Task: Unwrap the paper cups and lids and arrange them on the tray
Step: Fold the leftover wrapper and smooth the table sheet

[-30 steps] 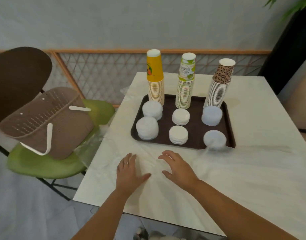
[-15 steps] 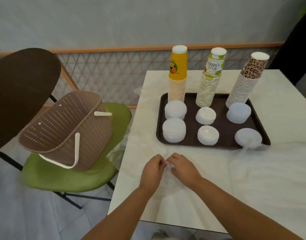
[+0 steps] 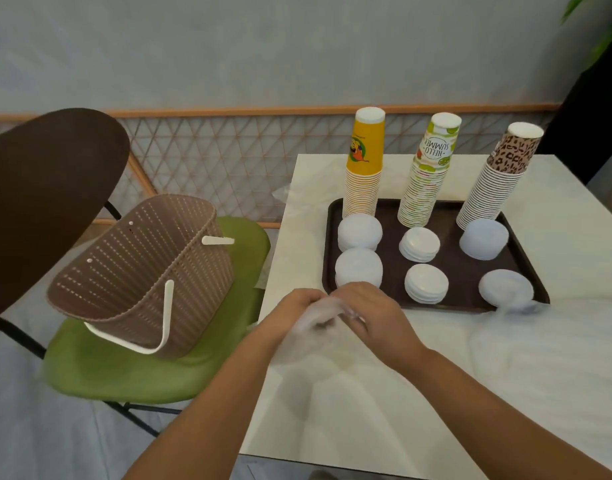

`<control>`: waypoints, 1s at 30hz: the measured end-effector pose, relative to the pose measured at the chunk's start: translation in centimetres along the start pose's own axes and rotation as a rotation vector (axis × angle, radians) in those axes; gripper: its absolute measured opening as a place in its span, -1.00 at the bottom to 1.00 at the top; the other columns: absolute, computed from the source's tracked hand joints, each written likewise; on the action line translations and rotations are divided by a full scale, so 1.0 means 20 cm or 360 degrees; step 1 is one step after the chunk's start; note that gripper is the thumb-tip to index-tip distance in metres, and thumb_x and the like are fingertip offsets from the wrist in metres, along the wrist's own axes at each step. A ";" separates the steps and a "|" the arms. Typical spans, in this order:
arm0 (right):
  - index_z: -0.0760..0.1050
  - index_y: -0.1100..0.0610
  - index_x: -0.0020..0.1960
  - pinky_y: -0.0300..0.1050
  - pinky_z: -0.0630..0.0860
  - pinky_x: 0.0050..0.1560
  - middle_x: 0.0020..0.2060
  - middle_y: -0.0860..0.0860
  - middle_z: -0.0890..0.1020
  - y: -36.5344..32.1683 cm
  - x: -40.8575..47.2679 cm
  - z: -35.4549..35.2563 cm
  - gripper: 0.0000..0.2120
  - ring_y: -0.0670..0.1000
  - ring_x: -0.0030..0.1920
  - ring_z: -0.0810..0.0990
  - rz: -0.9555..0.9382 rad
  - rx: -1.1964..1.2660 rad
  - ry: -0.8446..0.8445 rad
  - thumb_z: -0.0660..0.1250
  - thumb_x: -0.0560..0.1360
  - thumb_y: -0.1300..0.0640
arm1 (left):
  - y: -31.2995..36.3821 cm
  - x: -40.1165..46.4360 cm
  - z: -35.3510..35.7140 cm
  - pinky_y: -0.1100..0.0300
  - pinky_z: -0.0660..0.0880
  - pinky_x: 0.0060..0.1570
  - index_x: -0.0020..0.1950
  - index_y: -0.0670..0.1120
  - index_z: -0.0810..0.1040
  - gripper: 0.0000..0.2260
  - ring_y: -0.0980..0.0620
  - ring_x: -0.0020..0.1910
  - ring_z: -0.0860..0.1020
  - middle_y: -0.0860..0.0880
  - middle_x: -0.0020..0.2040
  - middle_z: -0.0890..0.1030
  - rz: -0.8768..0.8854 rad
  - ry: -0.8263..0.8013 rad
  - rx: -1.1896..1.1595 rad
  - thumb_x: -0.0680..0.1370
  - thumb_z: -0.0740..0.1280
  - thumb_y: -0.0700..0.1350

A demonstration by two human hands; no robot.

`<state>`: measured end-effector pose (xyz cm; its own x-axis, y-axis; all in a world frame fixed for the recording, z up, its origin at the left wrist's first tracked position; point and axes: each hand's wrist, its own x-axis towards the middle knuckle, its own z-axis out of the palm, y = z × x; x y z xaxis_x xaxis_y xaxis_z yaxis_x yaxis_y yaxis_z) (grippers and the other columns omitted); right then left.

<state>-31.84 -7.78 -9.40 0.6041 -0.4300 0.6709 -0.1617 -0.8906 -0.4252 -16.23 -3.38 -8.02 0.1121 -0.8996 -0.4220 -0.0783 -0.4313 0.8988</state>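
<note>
Hands (image 3: 332, 317) bunching clear plastic wrap (image 3: 308, 341), tray (image 3: 453, 308) behind

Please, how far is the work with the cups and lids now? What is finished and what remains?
Mostly done: three cup stacks, yellow, green-print and leopard-print, stand on the brown tray, with six lid piles in front. In hand: left hand and right hand bunch clear plastic wrap. Left: the front right lid pile seems to trail wrap over the tray edge; discard the wrap, perhaps in the basket.
</note>
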 end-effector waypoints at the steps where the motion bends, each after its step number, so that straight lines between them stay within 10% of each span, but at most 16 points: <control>1: 0.43 0.08 0.02 -0.33 0.38 -0.05 -0.10 -0.06 0.52 0.00 0.02 -0.02 -0.84 -0.07 -0.12 0.48 0.0096 0.0038 0.0052 0.13 0.61 0.04 | 0.02 0.03 -0.02 0.08 0.48 -0.05 -0.29 -0.06 0.50 -0.75 0.01 -0.22 0.49 0.03 -0.37 0.55 -0.0060 0.0112 -0.0168 0.57 0.23 -0.26; 7: 0.56 0.24 -0.05 -0.31 0.42 -0.23 -0.22 0.07 0.59 0.02 0.12 -0.14 -0.75 -0.05 -0.22 0.50 0.0338 -0.0025 0.0190 0.23 0.54 0.06 | -0.06 0.30 -0.15 0.17 0.42 -0.10 -0.04 -0.19 0.55 -0.90 -0.03 -0.15 0.48 -0.15 -0.05 0.57 0.0193 0.0756 0.0564 0.50 0.28 -0.31; 14: 0.58 0.10 -0.19 -0.17 0.27 -0.16 -0.31 -0.03 0.56 0.24 0.00 0.14 -0.86 0.05 -0.33 0.53 0.0366 -0.0760 -0.0252 0.51 0.33 0.13 | -0.26 0.51 -0.17 0.05 0.19 0.40 0.43 -0.06 0.31 -0.39 -0.10 0.43 0.20 -0.10 0.46 0.26 0.0206 0.0621 0.1367 0.45 0.44 0.02; 23: 0.61 0.10 -0.15 0.03 0.29 0.08 -0.08 0.05 0.59 0.34 0.02 0.33 -0.74 0.11 -0.16 0.51 0.0344 -0.1286 -0.0571 0.53 0.18 0.25 | -0.33 0.56 -0.12 0.15 0.37 -0.03 0.05 -0.16 0.53 -0.88 -0.06 0.00 0.42 -0.10 0.03 0.53 0.0379 0.0822 0.1260 0.54 0.33 -0.17; 30: 0.63 0.06 -0.10 0.02 0.51 0.04 -0.32 -0.02 0.61 0.35 0.05 0.33 -0.54 0.07 -0.20 0.56 0.0327 -0.1261 -0.0852 0.64 0.03 0.15 | -0.30 0.58 -0.11 0.11 0.41 -0.11 0.03 -0.22 0.48 -0.91 -0.06 -0.08 0.48 -0.14 -0.02 0.54 0.0238 0.0727 0.1173 0.58 0.20 -0.29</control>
<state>-27.16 -13.38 -15.72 0.7483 -0.6381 0.1816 -0.6627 -0.7317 0.1595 -12.36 -11.00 -18.05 0.4224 -0.9032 -0.0756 -0.7256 -0.3870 0.5690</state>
